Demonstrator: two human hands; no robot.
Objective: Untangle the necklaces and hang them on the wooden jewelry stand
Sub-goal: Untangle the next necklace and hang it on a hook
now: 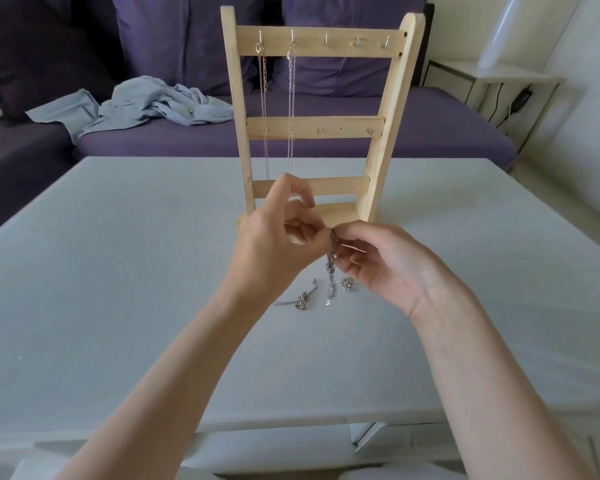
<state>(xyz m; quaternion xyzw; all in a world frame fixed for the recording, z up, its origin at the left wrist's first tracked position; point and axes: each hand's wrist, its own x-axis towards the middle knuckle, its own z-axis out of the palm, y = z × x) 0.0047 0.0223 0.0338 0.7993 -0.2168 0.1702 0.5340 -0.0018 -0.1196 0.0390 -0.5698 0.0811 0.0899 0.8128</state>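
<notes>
A wooden jewelry stand (374,133) rises upright at the far middle of the table. Two thin chains (264,109) hang from the two leftmost hooks of its top bar. In front of the stand, my left hand (274,244) and my right hand (385,261) meet above the table. Both pinch a tangled silver necklace (330,275) between their fingertips, and its loose end dangles down to the tabletop. More tangled chain lies on the table below: one clump (302,299) at the left and a small clump (347,284) at the right.
The pale grey table (118,271) fills the foreground. Behind it stands a purple sofa (430,126) with a crumpled light-blue garment (146,102) on its seat. A white side table (492,81) with a cable stands at the back right.
</notes>
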